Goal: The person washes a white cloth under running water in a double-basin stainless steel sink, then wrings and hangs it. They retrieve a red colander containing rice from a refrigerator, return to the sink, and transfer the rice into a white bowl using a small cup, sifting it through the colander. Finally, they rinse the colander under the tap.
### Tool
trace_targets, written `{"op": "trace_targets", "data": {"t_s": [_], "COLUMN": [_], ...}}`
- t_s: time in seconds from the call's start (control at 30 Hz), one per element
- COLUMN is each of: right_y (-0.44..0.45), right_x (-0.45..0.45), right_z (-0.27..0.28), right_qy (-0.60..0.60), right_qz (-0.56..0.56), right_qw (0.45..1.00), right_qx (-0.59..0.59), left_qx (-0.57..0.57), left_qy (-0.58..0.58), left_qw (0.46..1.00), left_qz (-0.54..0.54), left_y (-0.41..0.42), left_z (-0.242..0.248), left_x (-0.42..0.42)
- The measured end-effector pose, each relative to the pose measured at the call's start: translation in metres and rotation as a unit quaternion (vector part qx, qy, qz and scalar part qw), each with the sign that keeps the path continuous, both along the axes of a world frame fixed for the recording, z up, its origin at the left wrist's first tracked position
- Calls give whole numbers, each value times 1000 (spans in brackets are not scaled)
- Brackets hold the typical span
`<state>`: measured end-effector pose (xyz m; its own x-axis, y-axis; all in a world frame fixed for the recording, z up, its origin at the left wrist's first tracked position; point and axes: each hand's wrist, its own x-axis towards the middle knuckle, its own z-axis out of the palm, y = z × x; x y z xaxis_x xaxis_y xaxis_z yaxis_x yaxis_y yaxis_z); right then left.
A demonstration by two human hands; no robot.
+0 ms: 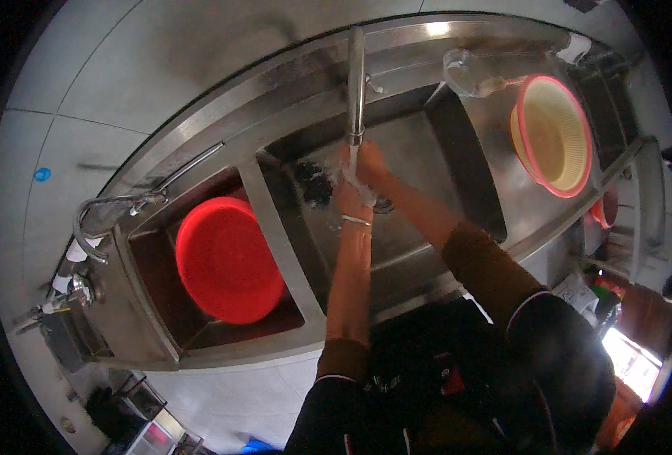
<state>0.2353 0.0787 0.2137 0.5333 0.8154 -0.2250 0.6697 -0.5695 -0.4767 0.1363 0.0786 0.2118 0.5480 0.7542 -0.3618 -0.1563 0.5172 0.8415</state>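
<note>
Water [353, 161] runs from a metal faucet [356, 85] over both of my hands, inside a stainless steel sink basin [410, 227]. My left hand [352, 196] is directly in the stream, with a thin light band [356, 220] around its wrist. Just beyond it, close under the spout, is my right hand [372, 162], bent toward the stream. The two hands are close together or touching. Splashing and blur hide the fingers, so I cannot make out anything held. Below the hands, a drain [382, 205] shows partly in the basin floor.
A red plastic basin [228, 261] sits in the smaller left sink, near a second faucet [91, 213]. On the right drainboard stands a pink-rimmed strainer basket [552, 136]. Behind it are a clear plastic container [459, 73] and a brush-like tool [492, 85].
</note>
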Motion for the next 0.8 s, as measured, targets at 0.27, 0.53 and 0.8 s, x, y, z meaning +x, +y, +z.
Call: {"op": "trace_targets", "data": {"t_s": [0.27,0.53,0.8], "right_y": [-61,-88,-71], "right_x": [52,65,62], "right_z": [-26,-7,14], "right_qy": [514,377,285], "right_qz": [-270,-168,-150], "right_qw": [812,907,934], "right_qx": [62,82,152], "left_qx": [-211,-28,-71], "left_qy": [-137,108,110], "left_qw": [968,993,988], "left_qz": [-23,38,84], "left_y": [50,55,51], "left_z": [32,-16,-8], "left_x": [-40,-81,-64]}}
